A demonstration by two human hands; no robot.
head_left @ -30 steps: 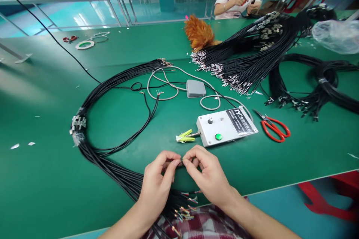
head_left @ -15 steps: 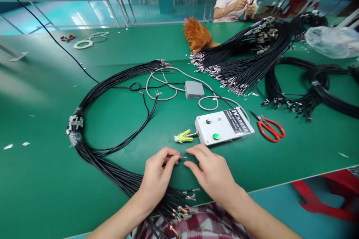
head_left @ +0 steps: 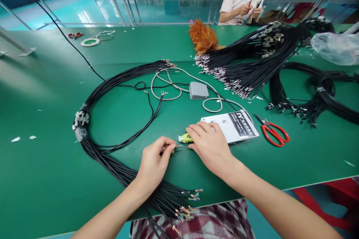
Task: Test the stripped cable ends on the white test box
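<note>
In my left hand (head_left: 157, 157), thumb and forefinger are pinched on the end of a thin wire (head_left: 179, 146), whose pale tip points right. My right hand (head_left: 209, 143) is around a yellow-green clip (head_left: 185, 137) at the left end of a white machine box (head_left: 227, 119), fingers over it and thumb below. It covers the clip's rear and the box's near corner. A bundle of black cables (head_left: 112, 166) curves under my left forearm, and its stripped, coloured wire ends (head_left: 185, 213) lie by the table edge.
A grey pedal (head_left: 199, 90) with a looped grey cable lies behind the box. Red-handled scissors (head_left: 273, 132) are at its right. Further back are piled black cables (head_left: 241, 69), an orange duster (head_left: 204, 37) and a clear plastic bag (head_left: 336, 46). Across the table, a person (head_left: 241, 3) handles cables.
My right hand has moved up onto the clip and the box's near corner. My left hand has shifted slightly up, still pinching the wire. The whole view has moved a little.
</note>
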